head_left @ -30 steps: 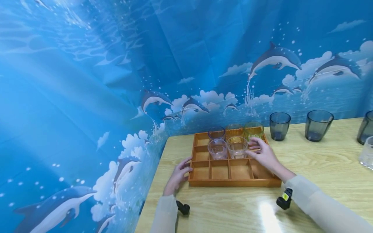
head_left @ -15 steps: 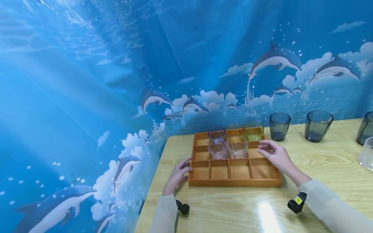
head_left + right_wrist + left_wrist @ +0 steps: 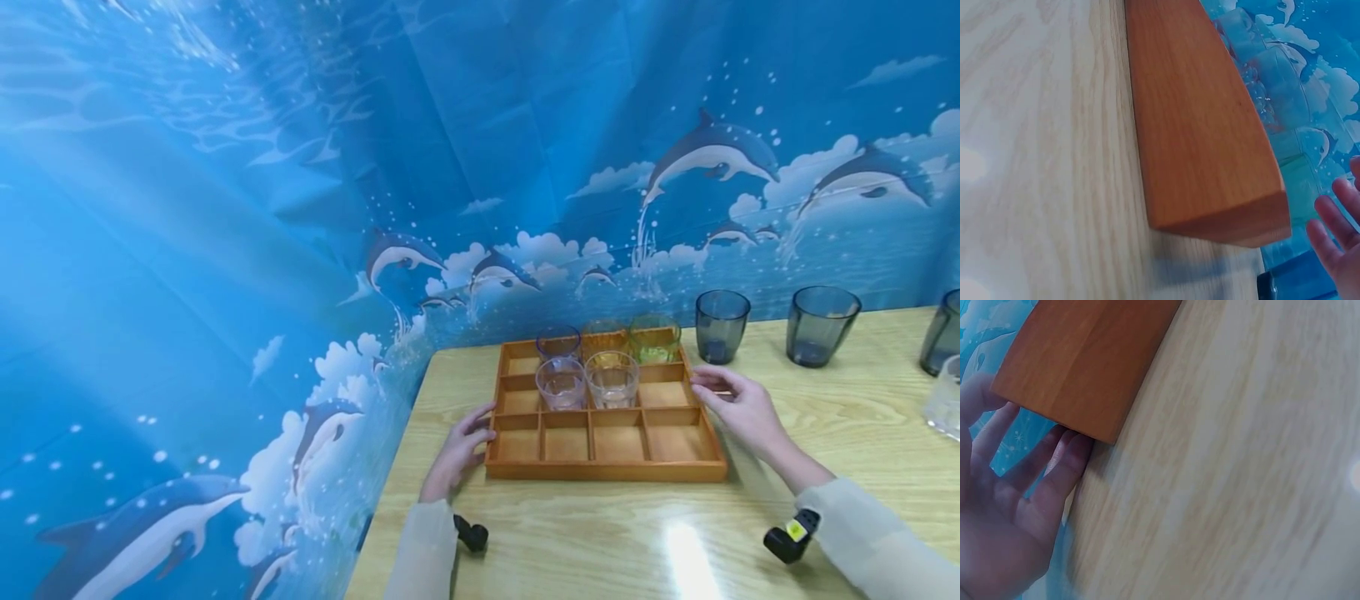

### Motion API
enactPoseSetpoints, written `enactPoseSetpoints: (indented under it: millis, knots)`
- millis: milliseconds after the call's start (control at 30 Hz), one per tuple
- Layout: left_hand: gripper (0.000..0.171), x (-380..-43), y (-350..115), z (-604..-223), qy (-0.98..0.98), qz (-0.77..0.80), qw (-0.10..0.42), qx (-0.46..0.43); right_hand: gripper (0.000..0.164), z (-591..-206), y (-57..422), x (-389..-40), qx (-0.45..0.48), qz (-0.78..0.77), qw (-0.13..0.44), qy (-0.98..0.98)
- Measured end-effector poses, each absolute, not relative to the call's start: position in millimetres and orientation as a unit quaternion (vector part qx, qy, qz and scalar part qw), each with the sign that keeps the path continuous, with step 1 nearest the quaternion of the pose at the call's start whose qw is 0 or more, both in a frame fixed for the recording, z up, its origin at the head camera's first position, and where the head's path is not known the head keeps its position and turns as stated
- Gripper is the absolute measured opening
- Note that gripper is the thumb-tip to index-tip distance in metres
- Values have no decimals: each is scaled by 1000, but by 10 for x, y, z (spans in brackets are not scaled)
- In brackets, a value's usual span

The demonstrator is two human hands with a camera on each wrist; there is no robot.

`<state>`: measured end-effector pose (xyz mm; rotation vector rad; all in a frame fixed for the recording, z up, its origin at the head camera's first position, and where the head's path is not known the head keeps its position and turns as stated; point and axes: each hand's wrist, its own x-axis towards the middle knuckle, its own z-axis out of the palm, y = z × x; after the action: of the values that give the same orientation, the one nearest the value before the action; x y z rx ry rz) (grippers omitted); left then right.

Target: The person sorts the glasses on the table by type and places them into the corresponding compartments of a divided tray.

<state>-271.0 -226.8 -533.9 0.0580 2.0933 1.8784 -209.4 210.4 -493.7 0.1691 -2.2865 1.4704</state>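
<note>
A brown wooden tray (image 3: 606,472) divided into compartments stands on the table. Its back row holds a blue-rimmed glass (image 3: 557,342), an amber glass (image 3: 604,340) and a green glass (image 3: 655,346); the middle row holds a pinkish glass (image 3: 562,388) and a clear glass (image 3: 612,385). My left hand (image 3: 454,457) rests its fingers against the tray's left side. In the left wrist view those fingers (image 3: 1071,464) meet the end wall. My right hand (image 3: 746,419) holds nothing, its fingertips right at the tray's right rim. In the right wrist view its fingers (image 3: 1330,219) are spread.
Smoky grey tumblers, a near one (image 3: 721,329) and a wider one (image 3: 821,329), stand right of the tray, with another (image 3: 943,333) at the frame's right edge. A clear glass (image 3: 947,400) sits before that one. A blue dolphin-print curtain (image 3: 480,167) hangs behind the table (image 3: 585,542).
My right hand has drawn away from the clear glass, which stays in the middle row, and moved right to the tray's right edge. The left hand has not moved.
</note>
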Motion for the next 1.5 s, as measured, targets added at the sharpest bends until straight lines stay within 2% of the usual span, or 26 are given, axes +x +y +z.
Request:
enactPoseSetpoints:
  millis: [333,900,1333,1500]
  knots:
    - [53,-2662,-2253,-5349,745,651,146,26,38,-4941,2336,-1912,52,518,212,-827]
    - [52,-2660,-2246,-5353,740,655,153,14,35,-5011,2761,-1605,11,495,234,-837]
    - [52,-2666,-2246,-5392,736,659,155,21,34,-5118,3067,-1382,-50,485,347,-801]
    - [52,-2661,-2234,-5391,737,658,156,21,41,-5157,3163,-1323,-77,512,373,-770]
